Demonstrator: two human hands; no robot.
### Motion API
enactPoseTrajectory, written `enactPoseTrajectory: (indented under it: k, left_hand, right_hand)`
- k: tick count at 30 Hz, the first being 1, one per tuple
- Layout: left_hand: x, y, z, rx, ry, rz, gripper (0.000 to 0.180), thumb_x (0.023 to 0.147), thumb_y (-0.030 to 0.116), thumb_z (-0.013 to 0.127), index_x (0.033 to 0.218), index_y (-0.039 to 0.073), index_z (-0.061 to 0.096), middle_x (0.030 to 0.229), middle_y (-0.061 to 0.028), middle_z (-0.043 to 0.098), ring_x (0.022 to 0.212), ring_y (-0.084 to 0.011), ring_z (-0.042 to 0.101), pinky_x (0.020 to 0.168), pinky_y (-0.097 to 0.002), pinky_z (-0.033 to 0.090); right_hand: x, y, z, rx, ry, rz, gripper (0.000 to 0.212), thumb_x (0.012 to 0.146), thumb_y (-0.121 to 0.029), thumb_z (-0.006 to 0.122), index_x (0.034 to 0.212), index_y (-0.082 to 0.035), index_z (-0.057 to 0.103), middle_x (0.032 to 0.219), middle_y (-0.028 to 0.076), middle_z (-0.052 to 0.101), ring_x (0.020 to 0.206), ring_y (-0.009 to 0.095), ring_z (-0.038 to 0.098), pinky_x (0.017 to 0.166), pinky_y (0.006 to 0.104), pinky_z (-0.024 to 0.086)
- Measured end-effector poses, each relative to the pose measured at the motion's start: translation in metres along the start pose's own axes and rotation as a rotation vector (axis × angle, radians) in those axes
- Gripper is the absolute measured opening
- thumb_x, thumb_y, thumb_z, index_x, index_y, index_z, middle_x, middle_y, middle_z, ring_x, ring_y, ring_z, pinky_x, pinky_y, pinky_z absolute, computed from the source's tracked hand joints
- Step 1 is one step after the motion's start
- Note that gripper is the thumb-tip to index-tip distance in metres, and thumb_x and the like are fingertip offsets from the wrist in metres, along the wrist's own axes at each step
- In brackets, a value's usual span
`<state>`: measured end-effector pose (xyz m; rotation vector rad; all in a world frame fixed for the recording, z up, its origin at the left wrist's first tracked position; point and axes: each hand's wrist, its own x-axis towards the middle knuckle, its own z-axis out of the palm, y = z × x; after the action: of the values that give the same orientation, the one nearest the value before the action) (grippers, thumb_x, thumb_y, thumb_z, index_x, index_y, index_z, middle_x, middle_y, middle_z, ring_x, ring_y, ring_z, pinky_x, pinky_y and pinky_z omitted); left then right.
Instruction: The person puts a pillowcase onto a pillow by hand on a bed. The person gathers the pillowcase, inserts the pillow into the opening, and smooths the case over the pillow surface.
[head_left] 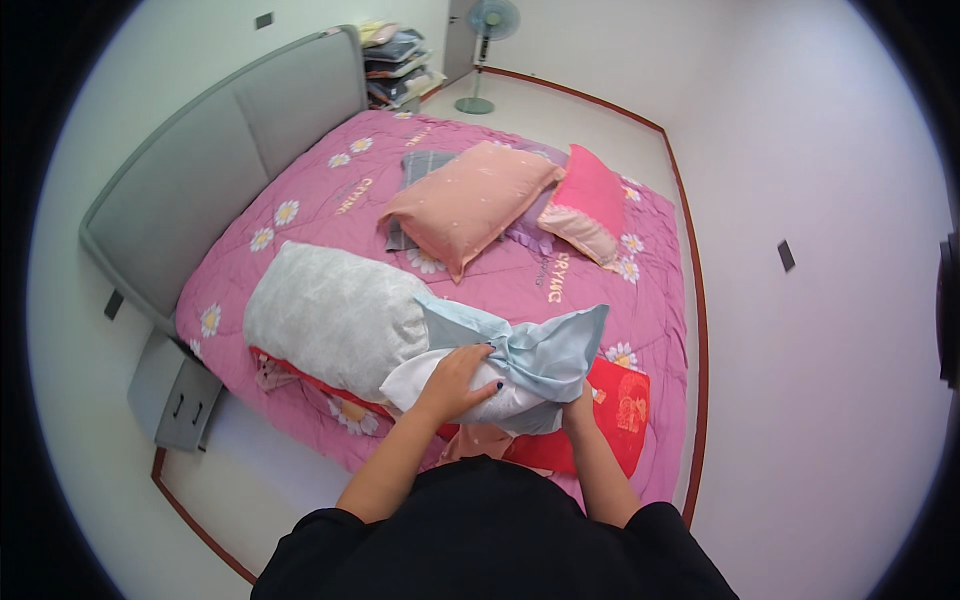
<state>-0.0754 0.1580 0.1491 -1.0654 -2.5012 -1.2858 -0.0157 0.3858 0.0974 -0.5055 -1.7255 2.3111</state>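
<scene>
A grey-white pillow lies along the near side of the bed, with a light blue cloth flap of its pillowcase bunched and twisted at its right end. A white, puffed part bulges out below the flap. My left hand grips this white part, its thumb and forefinger apart and dark nails showing. At the flap's lower right edge is my right hand, closed on the pillowcase cloth; most of its fingers are hidden behind the fabric. A red cloth piece with a gold pattern lies beneath.
The bed has a pink flowered quilt and a grey headboard. Across it lie a peach pillow, a bright pink pillow and a purple one. Folded bedding, a fan and a bedside cabinet stand around.
</scene>
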Motion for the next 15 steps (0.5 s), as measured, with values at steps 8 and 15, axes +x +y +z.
enactPoseTrajectory:
  k: [8, 15]
  left_hand:
    - [0.014, -0.017, 0.041, 0.054, -0.133, -0.010, 0.049, 0.072, 0.026, 0.061, 0.111, -0.002, 0.049, 0.109, -0.0191, 0.053, 0.103, -0.0335, 0.049, 0.090, -0.0380, 0.038]
    - [0.024, -0.031, 0.060, 0.096, -0.299, 0.024, 0.046, 0.072, 0.027, 0.061, 0.107, -0.002, 0.050, 0.103, -0.0200, 0.053, 0.097, -0.0353, 0.050, 0.085, -0.0392, 0.041]
  right_hand:
    - [-0.011, -0.005, -0.022, -0.439, -0.028, -0.004, 0.052, 0.069, -0.005, 0.065, 0.117, 0.002, 0.045, 0.110, 0.012, 0.055, 0.102, 0.021, 0.052, 0.088, 0.0321, 0.040]
    - [-0.041, -0.020, -0.004, -1.031, 0.235, -0.471, 0.076, 0.056, -0.014, 0.070, 0.123, -0.001, 0.037, 0.126, 0.022, 0.036, 0.117, 0.036, 0.036, 0.096, 0.0430, 0.030]
